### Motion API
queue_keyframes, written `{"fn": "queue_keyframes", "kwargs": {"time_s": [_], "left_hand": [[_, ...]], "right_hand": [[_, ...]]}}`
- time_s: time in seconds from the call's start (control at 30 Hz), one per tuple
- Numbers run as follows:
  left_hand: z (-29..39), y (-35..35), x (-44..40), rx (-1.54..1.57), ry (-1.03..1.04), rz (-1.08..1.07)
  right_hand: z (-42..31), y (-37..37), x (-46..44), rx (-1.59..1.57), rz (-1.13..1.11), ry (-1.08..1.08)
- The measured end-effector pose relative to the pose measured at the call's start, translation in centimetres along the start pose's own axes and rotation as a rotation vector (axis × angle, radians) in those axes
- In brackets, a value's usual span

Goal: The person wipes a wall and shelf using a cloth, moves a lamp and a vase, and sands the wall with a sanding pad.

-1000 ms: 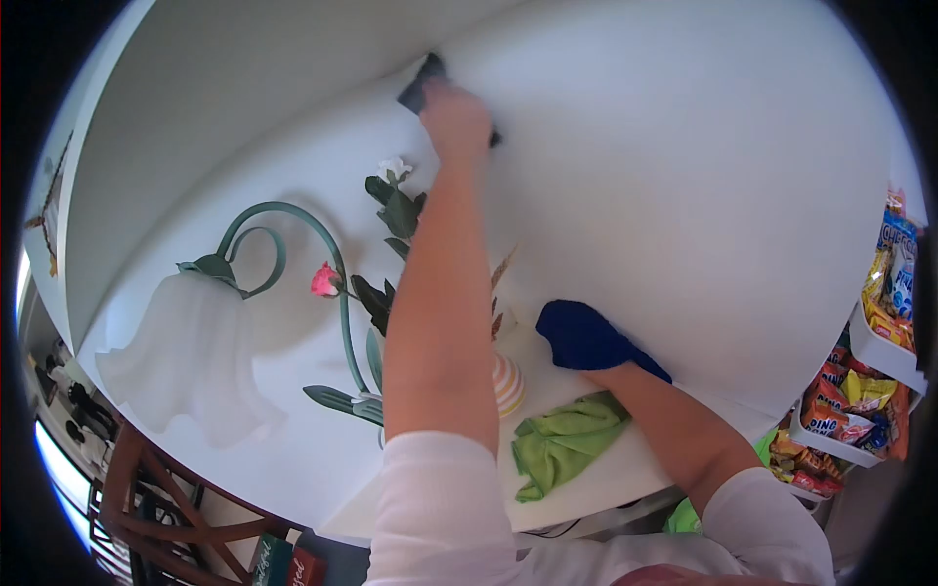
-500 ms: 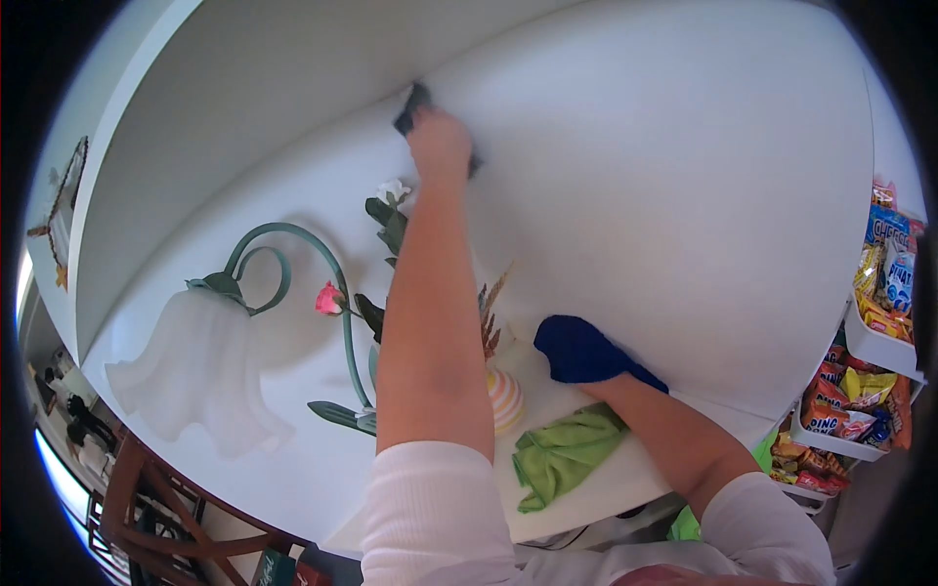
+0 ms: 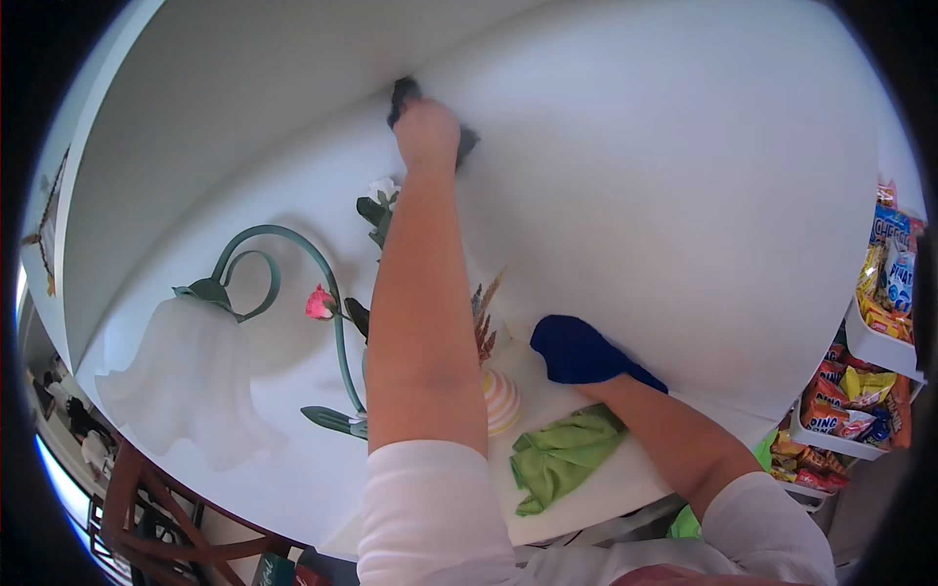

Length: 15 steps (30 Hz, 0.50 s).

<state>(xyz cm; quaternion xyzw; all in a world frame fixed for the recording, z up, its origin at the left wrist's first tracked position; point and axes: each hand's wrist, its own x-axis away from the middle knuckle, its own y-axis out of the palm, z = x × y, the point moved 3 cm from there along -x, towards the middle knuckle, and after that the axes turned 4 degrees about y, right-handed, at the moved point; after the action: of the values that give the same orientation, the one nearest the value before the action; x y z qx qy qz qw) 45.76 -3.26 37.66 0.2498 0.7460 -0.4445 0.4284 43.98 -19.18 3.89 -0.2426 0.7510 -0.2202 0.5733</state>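
Note:
My left hand reaches far up over the white surface. It is closed around a dark cloth, which shows on both sides of the fist and lies near the crease where two white panels meet. My right hand is hidden beneath a dark blue cloth or mitt, with just the wrist bare; its fingers do not show. A crumpled green cloth lies just below the right wrist. Left of my left forearm stands a lamp with a frosted, flower-shaped shade and a curved green stem.
A pink rose and a white flower stand near the lamp stem. Partly behind my left forearm is a striped round vase with dried sprigs. White bins of snack packets hang at right. A wooden chair is at lower left.
My left hand has moved slightly left with the dark cloth. The lamp and flowers appear a little further left in view. My right hand and the blue covering stay nearly in place.

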Motion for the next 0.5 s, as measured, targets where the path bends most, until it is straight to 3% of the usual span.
{"fn": "queue_keyframes", "kwargs": {"time_s": [0.1,0.2,0.3,0.33,0.43,0.5], "left_hand": [[0.6,-2.0,0.9,0.099,-0.016,-0.275],[1.5,-3.3,0.7,-0.023,-0.019,-0.39],[-0.3,-0.6,0.4,0.067,-0.066,0.185],[-0.2,-0.4,0.7,0.223,-0.117,0.468],[-0.7,0.4,0.2,0.11,-0.11,0.136],[0.8,-3.2,0.4,-0.058,0.009,-0.267]], "right_hand": [[-0.3,-0.1,0.2,0.015,0.021,-0.01],[-0.4,-0.5,-0.1,0.001,0.0,-0.016],[0.2,0.1,-0.3,0.01,-0.002,-0.029],[-0.1,0.1,-0.4,0.015,0.006,-0.03],[-0.7,-0.8,-0.2,-0.032,0.011,-0.017],[-0.8,-0.9,-0.3,-0.044,-0.017,0.031]]}}
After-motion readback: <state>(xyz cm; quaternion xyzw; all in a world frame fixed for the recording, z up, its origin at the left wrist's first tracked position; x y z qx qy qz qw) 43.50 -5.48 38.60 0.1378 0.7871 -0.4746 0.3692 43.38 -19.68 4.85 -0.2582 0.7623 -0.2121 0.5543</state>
